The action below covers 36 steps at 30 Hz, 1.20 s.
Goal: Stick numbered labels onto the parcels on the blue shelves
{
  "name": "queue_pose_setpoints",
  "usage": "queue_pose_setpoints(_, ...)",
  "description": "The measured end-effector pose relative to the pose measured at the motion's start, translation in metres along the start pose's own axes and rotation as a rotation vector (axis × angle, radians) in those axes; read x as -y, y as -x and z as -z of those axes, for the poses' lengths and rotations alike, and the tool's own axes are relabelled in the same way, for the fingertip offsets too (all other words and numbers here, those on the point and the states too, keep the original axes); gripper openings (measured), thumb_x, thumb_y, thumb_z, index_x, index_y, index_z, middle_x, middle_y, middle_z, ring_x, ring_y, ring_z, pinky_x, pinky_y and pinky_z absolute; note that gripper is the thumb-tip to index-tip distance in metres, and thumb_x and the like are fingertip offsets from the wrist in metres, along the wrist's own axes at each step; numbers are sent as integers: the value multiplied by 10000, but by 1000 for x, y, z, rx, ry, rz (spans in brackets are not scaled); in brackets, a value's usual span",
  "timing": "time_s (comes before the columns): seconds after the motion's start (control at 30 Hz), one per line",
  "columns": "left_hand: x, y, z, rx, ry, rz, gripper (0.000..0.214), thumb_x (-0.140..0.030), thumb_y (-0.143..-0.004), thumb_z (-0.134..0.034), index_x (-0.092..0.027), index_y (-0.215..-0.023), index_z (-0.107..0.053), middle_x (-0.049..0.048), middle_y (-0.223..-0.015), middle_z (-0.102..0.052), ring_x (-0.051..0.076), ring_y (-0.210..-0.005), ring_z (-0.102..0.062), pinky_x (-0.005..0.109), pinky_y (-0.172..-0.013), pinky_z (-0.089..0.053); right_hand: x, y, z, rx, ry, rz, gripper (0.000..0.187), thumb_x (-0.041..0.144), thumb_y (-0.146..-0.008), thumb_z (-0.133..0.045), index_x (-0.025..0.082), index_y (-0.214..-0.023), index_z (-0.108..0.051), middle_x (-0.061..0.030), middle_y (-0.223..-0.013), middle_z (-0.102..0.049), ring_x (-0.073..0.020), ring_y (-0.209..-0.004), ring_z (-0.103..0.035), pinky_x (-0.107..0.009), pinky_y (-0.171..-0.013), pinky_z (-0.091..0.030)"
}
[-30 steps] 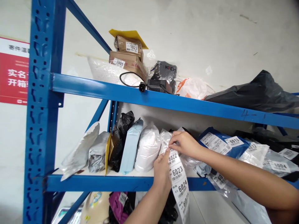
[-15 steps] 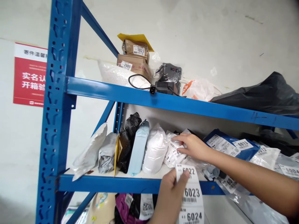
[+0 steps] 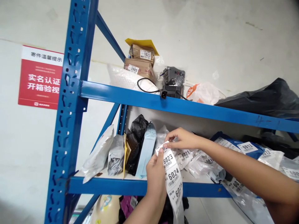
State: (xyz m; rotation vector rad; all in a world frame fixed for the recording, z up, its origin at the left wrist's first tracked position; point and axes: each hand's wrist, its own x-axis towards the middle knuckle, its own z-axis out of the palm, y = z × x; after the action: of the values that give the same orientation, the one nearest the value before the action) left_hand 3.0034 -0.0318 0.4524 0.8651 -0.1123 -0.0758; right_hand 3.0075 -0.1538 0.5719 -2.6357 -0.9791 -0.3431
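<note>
A strip of white number labels (image 3: 173, 174) hangs down in front of the shelf, showing 6023, 6024 and 6025. My left hand (image 3: 156, 171) is closed on its upper left edge, thumb on the front. At the strip's top end, my right hand (image 3: 183, 138) pinches the uppermost label, whose number is partly covered by the fingers. Just behind stands a parcel in clear and white wrapping (image 3: 162, 133), mostly hidden by hands and strip. Right of the strip lies a bagged parcel labelled 6021 (image 3: 185, 155). A light blue parcel (image 3: 146, 151) stands left of my hands.
Blue rack beams (image 3: 112, 186) run across below the hands, and an upright post (image 3: 72, 93) stands left. Black, grey and white parcels (image 3: 98, 155) line the shelf's left part; labelled bags (image 3: 251, 146) fill the right. Boxes (image 3: 140, 67) and a charger (image 3: 171, 91) sit above.
My right hand has left the bagged parcel and come to the strip's top label. My left hand has raised the strip and moved it left. The view has shifted slightly left.
</note>
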Motion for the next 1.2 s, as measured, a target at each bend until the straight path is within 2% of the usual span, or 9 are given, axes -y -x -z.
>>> queue_pose_setpoints(0.23, -13, -4, -1, -31, -1, 87, 320, -429, -729, -697, -119, -785, -641, 2, -531, -600, 103, -429, -491, 211, -448, -351, -16, -8, -12, -57, -232, -167, 182, 310, -776, -662, 158, -865, -706, -40, -766, -703, -138, -685, -626, -236, -598, -462)
queue_pose_setpoints(0.37, -19, -5, 2, 80, 39, 166, 297, -333, -677, -757, -108, -834, -643, 37, -581, -638, 127, -456, -545, 228, -473, -397, -22, -15, -21, -110, -200, -181, 126, 243, -745, -669, 150, -815, -716, -55, -771, -725, -158, -712, -659, -252, -633, -491)
queue_pose_setpoints(0.6, -19, -2, 8, 140, -5, 200, 429, -401, -652, -768, -117, -953, -654, 61, -629, -657, 171, -504, -594, 282, -537, -468, -8, -13, -24, -172, -87, -217, 93, 186, -739, -654, 161, -803, -717, -41, -764, -733, -164, -716, -673, -253, -660, -488)
queue_pose_setpoints(0.77, -25, 15, 33, 301, -65, 168, 369, -412, -661, -754, -158, -923, -697, 84, -793, -698, 184, -697, -631, 265, -655, -487, 3, -7, -25, -133, 90, -180, 135, 193, -797, -607, 195, -897, -697, -16, -788, -713, -150, -709, -650, -247, -661, -460)
queue_pose_setpoints(0.87, -30, 25, 55, 361, -272, 114, 341, -497, -657, -734, -165, -732, -705, 59, -678, -667, 160, -605, -569, 234, -564, -434, 10, -7, -22, -100, 245, -193, 148, 196, -835, -575, 212, -951, -665, -9, -775, -694, -153, -683, -632, -255, -642, -444)
queue_pose_setpoints(0.97, -35, 32, 71, 344, -454, -52, 414, -559, -652, -712, -159, -560, -665, 51, -567, -604, 142, -538, -498, 218, -489, -357, 21, -14, -12, -120, 442, -211, 348, 217, -786, -651, 196, -1129, -600, -92, -1016, -669, -227, -842, -638, -322, -706, -475)
queue_pose_setpoints(1.07, -39, 28, 77, 235, -416, -257, 401, -558, -664, -704, -170, -565, -687, 57, -631, -620, 161, -611, -529, 215, -542, -400, 35, -30, 0, -139, 487, -16, 516, 132, -785, -602, 192, -1286, -493, -146, -1319, -510, -272, -1151, -531, -413, -912, -453)
queue_pose_setpoints(1.13, -40, 21, 76, 170, -338, -228, 355, -536, -653, -724, -183, -690, -725, 51, -668, -639, 185, -675, -569, 218, -584, -434, 42, -41, 3, -45, 395, 173, 487, 48, -809, -474, 212, -1266, -509, -98, -1312, -530, -217, -1229, -475, -396, -1004, -403)
queue_pose_setpoints(1.2, -41, 13, 74, 134, -225, -165, 407, -502, -636, -751, -204, -912, -719, 46, -732, -668, 200, -733, -601, 232, -640, -466, 44, -50, 2, 32, 318, 241, 435, 23, -801, -415, 205, -1162, -577, -69, -1159, -618, -184, -1113, -547, -355, -960, -433)
